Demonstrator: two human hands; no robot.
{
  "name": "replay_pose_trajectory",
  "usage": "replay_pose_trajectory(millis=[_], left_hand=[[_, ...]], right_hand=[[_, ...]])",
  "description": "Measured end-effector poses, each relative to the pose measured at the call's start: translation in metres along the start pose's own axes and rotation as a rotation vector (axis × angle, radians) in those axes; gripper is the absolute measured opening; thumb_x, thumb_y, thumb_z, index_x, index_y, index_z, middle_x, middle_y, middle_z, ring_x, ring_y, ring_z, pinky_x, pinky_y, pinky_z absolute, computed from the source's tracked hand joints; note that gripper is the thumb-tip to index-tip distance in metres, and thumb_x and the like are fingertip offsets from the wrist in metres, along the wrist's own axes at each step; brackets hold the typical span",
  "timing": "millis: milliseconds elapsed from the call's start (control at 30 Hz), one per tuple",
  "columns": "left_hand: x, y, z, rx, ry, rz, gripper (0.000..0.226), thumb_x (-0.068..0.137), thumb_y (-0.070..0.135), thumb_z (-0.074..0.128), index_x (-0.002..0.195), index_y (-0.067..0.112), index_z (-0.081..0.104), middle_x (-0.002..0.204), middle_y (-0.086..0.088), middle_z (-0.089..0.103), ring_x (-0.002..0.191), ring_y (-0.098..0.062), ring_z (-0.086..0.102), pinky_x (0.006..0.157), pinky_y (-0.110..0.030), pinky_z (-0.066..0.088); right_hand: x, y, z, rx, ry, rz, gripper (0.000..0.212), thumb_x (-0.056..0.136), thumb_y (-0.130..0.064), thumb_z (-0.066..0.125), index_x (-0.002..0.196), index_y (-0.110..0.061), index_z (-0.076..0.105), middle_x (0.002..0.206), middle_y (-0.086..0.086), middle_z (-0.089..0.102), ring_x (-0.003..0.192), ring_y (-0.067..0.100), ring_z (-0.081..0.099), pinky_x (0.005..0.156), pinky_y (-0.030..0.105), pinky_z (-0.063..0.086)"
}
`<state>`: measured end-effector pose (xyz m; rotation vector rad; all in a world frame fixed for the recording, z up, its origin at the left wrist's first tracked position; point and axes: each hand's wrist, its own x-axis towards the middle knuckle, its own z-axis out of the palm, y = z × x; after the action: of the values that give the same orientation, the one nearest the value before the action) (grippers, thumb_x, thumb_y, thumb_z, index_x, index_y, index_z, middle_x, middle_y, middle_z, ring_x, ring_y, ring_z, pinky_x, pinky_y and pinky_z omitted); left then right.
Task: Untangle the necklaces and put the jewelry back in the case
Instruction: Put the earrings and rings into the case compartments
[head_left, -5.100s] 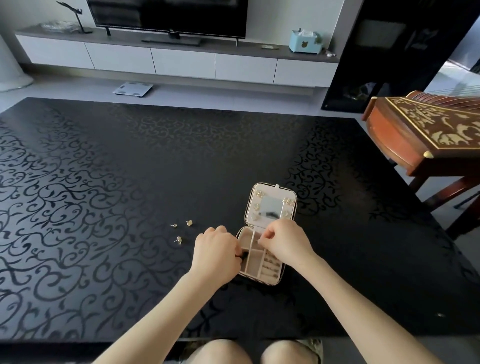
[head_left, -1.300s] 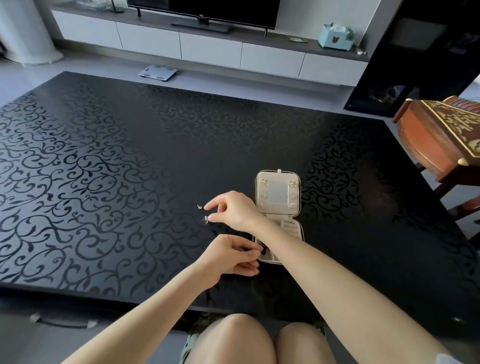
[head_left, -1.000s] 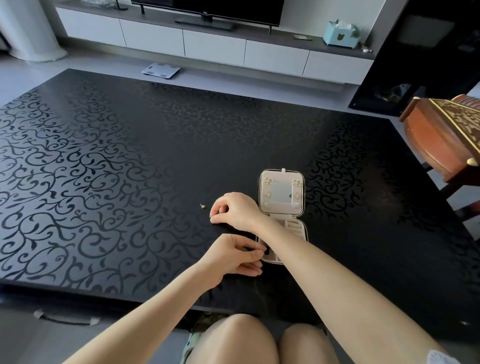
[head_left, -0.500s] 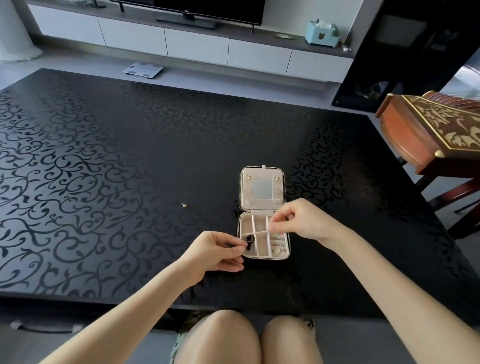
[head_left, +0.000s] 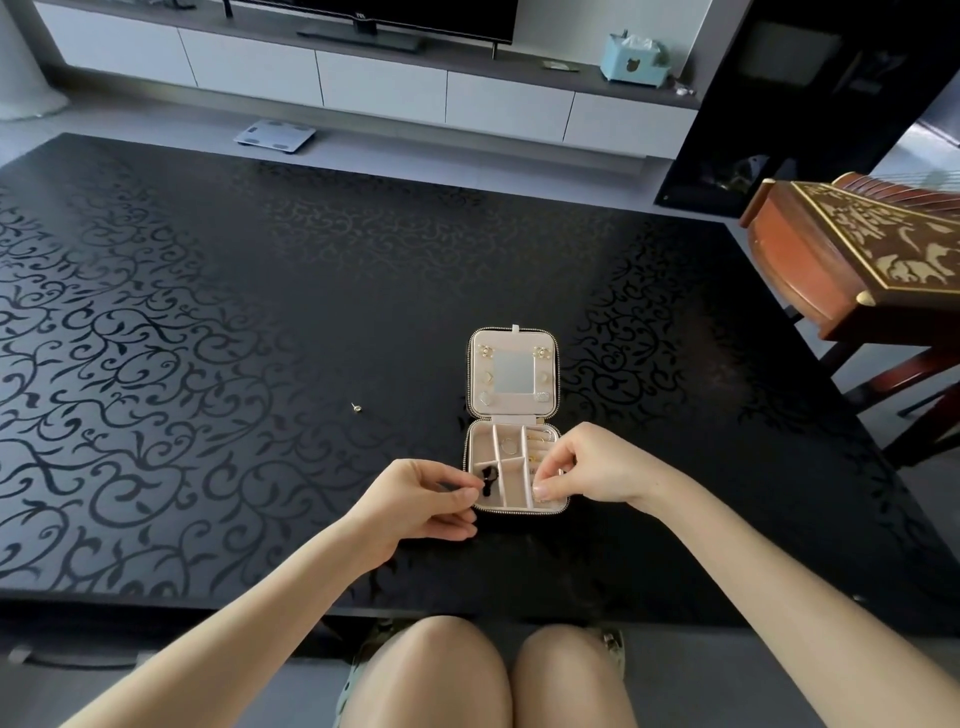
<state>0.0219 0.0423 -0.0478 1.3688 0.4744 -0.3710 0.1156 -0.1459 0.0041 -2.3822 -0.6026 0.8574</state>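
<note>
A small pink jewelry case (head_left: 513, 401) lies open on the black table, its mirrored lid flat on the far side. Its divided tray (head_left: 519, 509) holds rings and gold pieces. My left hand (head_left: 415, 504) rests at the tray's left edge and pinches a small black piece (head_left: 488, 475) over the near-left compartment. Above the tray's right compartments, my right hand (head_left: 587, 467) has thumb and fingertips pinched together on a tiny earring, which is mostly hidden. One gold stud earring (head_left: 356, 408) lies alone on the table, left of the case.
The black patterned table (head_left: 208, 364) reaches far to the left and back. A carved wooden instrument (head_left: 852, 260) on a stand sits past the table's right edge. My knees show under the near edge. A TV cabinet stands at the back.
My right hand reached left to the loose earrings, picked one up and came back over the tray's right side. One stud is left on the table. My left hand kept its pinch.
</note>
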Motion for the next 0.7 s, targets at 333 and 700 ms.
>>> replay_pose_trajectory(millis=[333,700], left_hand=[[-0.002,0.001,0.002,0.014,0.017,0.011,0.006,0.083,0.005,0.068,0.086,0.007,0.071,0.065,-0.011,0.066,0.062,-0.023,0.069,0.059,-0.025,0.059],[-0.006,0.002,0.002,0.121,0.145,0.122,0.005,0.082,0.012,0.070,0.083,0.016,0.073,0.062,0.000,0.066,0.051,-0.010,0.060,0.043,-0.018,0.045]], right_hand=[[-0.003,0.013,0.013,-0.362,0.195,-0.069,0.013,0.077,-0.047,0.068,0.071,-0.036,0.064,0.067,-0.009,0.044,0.070,0.009,0.047,0.065,0.023,0.035],[-0.007,0.037,0.037,0.005,0.359,-0.110,0.020,0.073,-0.032,0.075,0.064,-0.029,0.058,0.073,-0.009,0.041,0.066,0.007,0.042,0.066,0.024,0.036]])
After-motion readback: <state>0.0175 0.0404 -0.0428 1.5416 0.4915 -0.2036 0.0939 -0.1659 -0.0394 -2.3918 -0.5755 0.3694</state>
